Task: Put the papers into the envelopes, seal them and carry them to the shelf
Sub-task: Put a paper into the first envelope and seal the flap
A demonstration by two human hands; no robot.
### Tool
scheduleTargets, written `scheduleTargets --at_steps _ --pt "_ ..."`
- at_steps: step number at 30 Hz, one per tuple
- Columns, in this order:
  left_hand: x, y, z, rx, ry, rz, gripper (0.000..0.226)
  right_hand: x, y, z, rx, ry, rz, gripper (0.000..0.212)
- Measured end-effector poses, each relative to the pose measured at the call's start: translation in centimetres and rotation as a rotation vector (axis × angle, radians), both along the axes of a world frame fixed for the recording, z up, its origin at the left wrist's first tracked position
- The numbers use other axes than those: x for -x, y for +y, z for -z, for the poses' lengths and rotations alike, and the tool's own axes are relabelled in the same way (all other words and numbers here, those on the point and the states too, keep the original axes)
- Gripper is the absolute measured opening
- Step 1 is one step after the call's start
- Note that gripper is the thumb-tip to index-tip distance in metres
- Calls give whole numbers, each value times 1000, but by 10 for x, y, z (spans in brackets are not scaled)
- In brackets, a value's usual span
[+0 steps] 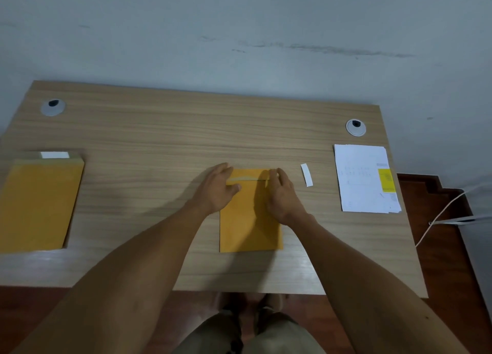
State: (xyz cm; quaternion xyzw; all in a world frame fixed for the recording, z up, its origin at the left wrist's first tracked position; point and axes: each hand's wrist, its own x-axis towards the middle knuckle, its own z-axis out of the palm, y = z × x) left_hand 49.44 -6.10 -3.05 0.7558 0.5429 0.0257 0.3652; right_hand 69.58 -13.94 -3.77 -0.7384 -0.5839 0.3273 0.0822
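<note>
From my remote station I logged one envelope (249, 215) lying flat near the middle of the bench (186, 130), flap end away from the person, flap folded down over the body. The left hand (217, 187) rested on the envelope's upper left corner, fingers fairly straight and spread along the flap edge, thumb laid across the face. The right hand (282, 191) rested on the upper right corner with fingers bent down onto the flap; I could not tell whether they pinched it or only pressed. A white strip (306, 174) lay on the bench just right of the envelope, apart from it. A stack of papers (364, 179) lay near the right edge, with a yellow patch on the top sheet. A second envelope (40, 204) lay at the left edge, a white piece showing at its far end. Two cable grommets (355, 127) sat near the far corners.
</note>
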Motion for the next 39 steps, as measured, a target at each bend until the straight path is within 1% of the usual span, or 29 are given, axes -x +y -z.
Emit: scheduleTargets --at_steps 1,3,5,6,9,10,11,13,14,15,17,19,26,32,36,39 --pt "1 -6 1 -11 -43 -98 63 2 -5 2 -43 -15 89 63" --pt "3 -18 2 -2 -60 -256 48 10 -13 2 -81 -98 271 46" --pt "5 -30 3 44 -67 -417 26 20 -19 -1 -34 -106 460 37" --pt "6 -37 4 74 -63 -482 20 25 -22 -2 -7 -72 537 36" --pt "8 -49 7 129 -74 -579 42 36 -25 -3 30 56 707 32" --pt "8 -51 8 153 -100 -602 44 38 -25 -4 36 96 749 31" --pt "9 -52 8 193 -134 -645 42 39 -26 -4 49 136 787 31" --pt "16 -53 8 274 -236 -747 23 41 -29 -4 76 237 846 33" --pt "20 -55 9 313 -289 -796 19 42 -32 -2 81 298 872 34" --pt "24 -57 11 353 -336 -833 23 43 -35 -1 77 358 892 34" --pt "34 -59 13 389 -410 -889 32 45 -40 3 52 467 899 29" --pt "45 -63 9 400 -466 -934 29 51 -43 2 46 544 876 24" --pt "94 -74 -11 329 -487 -970 32 92 -45 0 35 631 734 15" --pt "156 -72 -16 300 -497 -984 35 150 -36 0 8 621 674 17" --pt "207 -61 -16 303 -490 -966 37 197 -25 3 -3 592 662 9" --pt "254 -49 -13 333 -474 -917 36 243 -20 4 -23 559 679 10"
